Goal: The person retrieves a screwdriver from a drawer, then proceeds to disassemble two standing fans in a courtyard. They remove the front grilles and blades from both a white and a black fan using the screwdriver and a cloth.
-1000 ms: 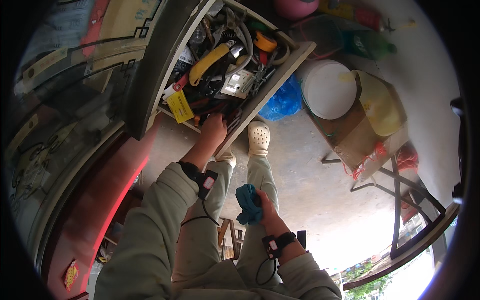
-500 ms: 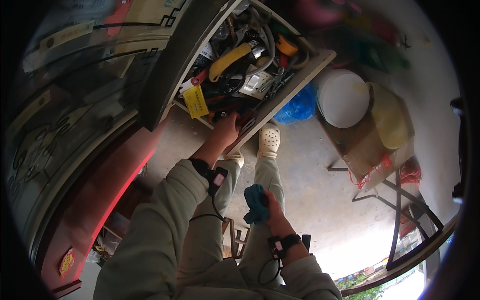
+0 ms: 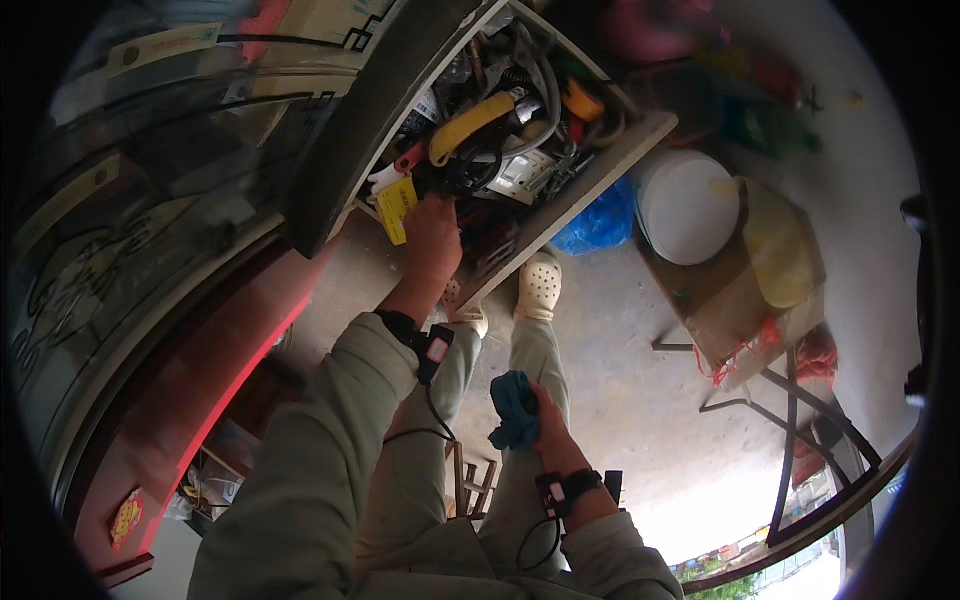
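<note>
Reaching deeper now, the left hand (image 3: 432, 238) has gone from the front lip of the open drawer (image 3: 610, 150) to right in among the tools, where half a second ago it was only at the edge. Its fingers are buried in the clutter just below the yellow-handled tool (image 3: 470, 125), beside the yellow tag (image 3: 397, 208) at the drawer's near corner; whether they are curled on anything I cannot tell, the tips are hidden. Right hand (image 3: 545, 425) hangs low, well away from the drawer, over the person's knees, fingers closed around a bunched blue cloth (image 3: 513, 420) that sticks out past the knuckles on the drawer side. Grey cable (image 3: 545, 85) loops across the middle of the drawer, an orange round thing (image 3: 583, 100) sits toward its far end. Just outside the drawer's far side, a blue bag (image 3: 600, 222) lies on the floor, and beyond it a white round lid (image 3: 690, 208) rests on a low table (image 3: 715, 300). Pale clogs (image 3: 540, 285) stand directly under the drawer front.
</note>
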Available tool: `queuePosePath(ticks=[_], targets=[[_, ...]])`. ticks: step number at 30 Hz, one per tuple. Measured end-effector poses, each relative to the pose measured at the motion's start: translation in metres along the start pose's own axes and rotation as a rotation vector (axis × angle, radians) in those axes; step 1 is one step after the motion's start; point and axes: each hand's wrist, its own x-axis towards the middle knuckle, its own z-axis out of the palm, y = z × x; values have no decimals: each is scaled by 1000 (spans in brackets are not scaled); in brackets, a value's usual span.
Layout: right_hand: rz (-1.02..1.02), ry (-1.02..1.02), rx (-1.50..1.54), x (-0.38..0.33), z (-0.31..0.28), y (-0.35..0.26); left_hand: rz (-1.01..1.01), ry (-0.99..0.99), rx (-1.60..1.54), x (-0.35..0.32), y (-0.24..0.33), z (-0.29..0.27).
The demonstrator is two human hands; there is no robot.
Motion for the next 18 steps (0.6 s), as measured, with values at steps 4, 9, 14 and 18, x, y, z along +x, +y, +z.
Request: queuePosePath(ticks=[4, 9, 14, 18], targets=[[25, -42, 7, 6, -3, 2, -43, 69, 11, -26, 28, 24], [14, 10, -1, 7, -10, 3, -154, -86, -388, -34, 12, 30], [48, -83, 12, 10, -15, 2, 20, -95, -198, -27, -15, 13], [28, -43, -2, 15, -18, 4, -60, -119, -116, -29, -1, 13]])
